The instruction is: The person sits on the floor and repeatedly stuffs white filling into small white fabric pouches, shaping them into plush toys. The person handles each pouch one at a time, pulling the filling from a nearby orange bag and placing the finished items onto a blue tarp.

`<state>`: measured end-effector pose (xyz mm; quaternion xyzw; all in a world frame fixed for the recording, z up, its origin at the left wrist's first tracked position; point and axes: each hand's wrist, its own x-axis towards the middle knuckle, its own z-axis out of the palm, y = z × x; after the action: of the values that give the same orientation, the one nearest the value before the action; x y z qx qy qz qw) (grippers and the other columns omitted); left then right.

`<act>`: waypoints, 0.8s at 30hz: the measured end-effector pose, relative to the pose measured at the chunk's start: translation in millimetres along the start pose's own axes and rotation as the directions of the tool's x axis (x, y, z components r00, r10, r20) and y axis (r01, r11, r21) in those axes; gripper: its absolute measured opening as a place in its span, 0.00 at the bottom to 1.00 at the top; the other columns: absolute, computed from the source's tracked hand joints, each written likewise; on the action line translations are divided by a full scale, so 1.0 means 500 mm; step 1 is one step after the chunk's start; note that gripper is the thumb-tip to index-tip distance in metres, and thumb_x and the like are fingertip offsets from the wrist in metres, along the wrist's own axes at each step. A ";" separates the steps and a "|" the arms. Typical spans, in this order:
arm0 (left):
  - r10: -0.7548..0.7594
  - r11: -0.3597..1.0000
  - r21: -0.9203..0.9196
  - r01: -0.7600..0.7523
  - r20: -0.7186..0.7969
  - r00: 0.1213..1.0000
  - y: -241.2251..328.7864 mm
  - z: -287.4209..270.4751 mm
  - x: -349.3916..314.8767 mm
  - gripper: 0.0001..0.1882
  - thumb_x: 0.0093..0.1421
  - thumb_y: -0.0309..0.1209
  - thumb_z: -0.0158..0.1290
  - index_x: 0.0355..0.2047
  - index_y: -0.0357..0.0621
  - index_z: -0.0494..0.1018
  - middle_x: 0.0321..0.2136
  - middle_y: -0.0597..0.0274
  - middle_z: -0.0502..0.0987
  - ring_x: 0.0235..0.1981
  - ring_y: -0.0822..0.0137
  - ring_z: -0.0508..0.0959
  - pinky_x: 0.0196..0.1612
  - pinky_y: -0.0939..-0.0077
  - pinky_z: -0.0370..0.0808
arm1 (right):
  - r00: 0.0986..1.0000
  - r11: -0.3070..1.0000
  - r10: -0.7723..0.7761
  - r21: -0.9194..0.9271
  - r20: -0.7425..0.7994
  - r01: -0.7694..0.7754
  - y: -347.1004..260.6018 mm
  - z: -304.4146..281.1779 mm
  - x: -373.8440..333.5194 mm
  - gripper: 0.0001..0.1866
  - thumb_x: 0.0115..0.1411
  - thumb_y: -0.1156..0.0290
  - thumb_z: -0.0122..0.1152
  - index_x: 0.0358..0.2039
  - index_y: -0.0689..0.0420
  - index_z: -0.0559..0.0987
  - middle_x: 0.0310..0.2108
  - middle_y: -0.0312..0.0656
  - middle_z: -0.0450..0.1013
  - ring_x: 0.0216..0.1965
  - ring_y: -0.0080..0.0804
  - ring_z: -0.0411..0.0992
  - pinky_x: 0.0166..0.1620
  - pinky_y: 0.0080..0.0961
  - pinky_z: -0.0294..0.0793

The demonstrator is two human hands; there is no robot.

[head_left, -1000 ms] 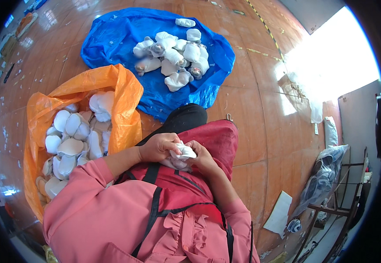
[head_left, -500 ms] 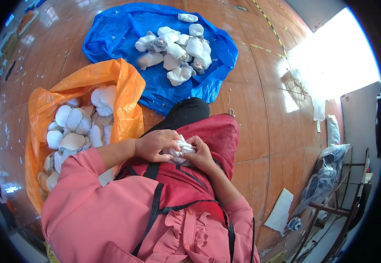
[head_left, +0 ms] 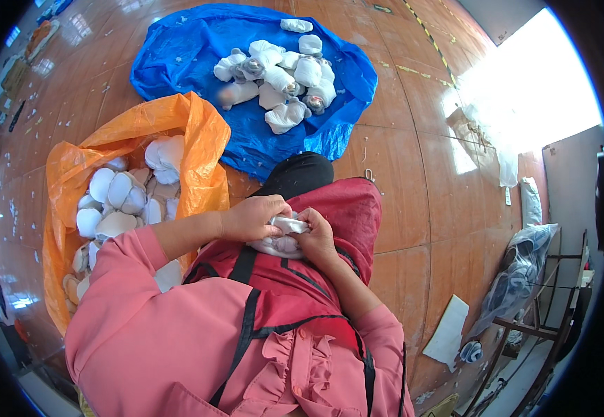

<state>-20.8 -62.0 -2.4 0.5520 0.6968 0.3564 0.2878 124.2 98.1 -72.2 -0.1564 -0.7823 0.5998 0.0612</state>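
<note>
Over my lap, a white soft fabric piece [head_left: 276,246] is bunched between my two hands, its upper edge drawn into a narrow fold. My left hand [head_left: 254,217] pinches the left end of that fold, fingers bent. On the other side my right hand [head_left: 318,240] grips the right end between thumb and fingers. The lower part of the piece hangs rounded against the red apron [head_left: 340,222]. What lies inside the piece, if anything, cannot be made out.
Ahead, a blue sheet [head_left: 176,59] bears a pile of white stuffed fabric pieces [head_left: 274,76], some with grey parts. At left stands an orange sack [head_left: 204,139] of white and beige cup-shaped pads [head_left: 117,191]. A metal rack [head_left: 559,326] and clear plastic bag [head_left: 514,278] are at right.
Both hands have shifted slightly on the white fabric piece. Its crumpled top is now stretched into a fold between them, and more of its lower part shows.
</note>
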 end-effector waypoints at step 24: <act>0.404 0.878 0.421 -0.226 -0.401 0.822 -0.022 0.090 0.005 0.14 0.48 0.23 0.59 0.33 0.39 0.67 0.29 0.53 0.71 0.29 0.53 0.76 0.29 0.65 0.75 | 0.974 0.920 0.084 0.359 0.212 -0.157 -0.023 -0.083 -0.051 0.12 0.65 0.72 0.58 0.48 0.59 0.76 0.43 0.38 0.75 0.45 0.27 0.71 0.49 0.23 0.70</act>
<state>8.1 -53.1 -37.2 0.5988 0.6955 0.3925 -0.0614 157.9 125.3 -47.7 -0.1313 -0.6448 0.7526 -0.0231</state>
